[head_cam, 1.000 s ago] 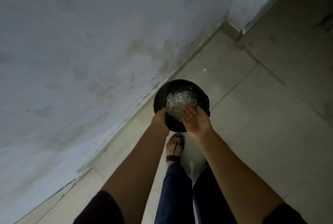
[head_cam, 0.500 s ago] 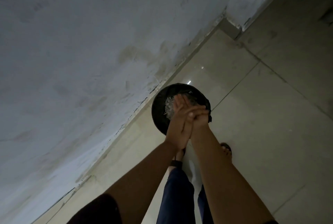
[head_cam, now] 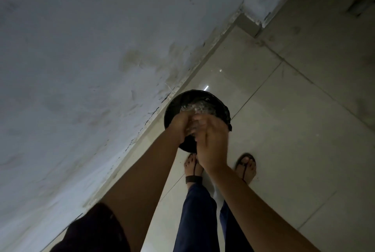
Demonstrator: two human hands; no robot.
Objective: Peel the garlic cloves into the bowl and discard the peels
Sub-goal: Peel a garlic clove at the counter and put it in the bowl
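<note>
Contact between the left hand [head_cam: 181, 128] and the right hand [head_cam: 212, 142] fell directly above the round black bin [head_cam: 172, 112], lined with a dark bag, which stood on the pale glossy tiled floor [head_cam: 284, 130] just beside the scuffed grey wall [head_cam: 81, 69]. The right hand was nearer the camera, its back turned up and its fingers lying loosely straight across the left; it pinched nothing that showed. The left hand's fingers were blurred and partly covered, so whether they held any garlic peel could not be told. A pale, crinkled, shiny mass [head_cam: 197, 108] lay inside the bin just beyond the fingertips; whether it was peel or plastic was unclear. No bowl or cloves showed. The bin's mouth lay straight below and slightly ahead of both hands, so anything let go would probably drop inside, and the discarding step looked close to done. Two sandalled feet [head_cam: 246, 167] stood just short of the bin.
</note>
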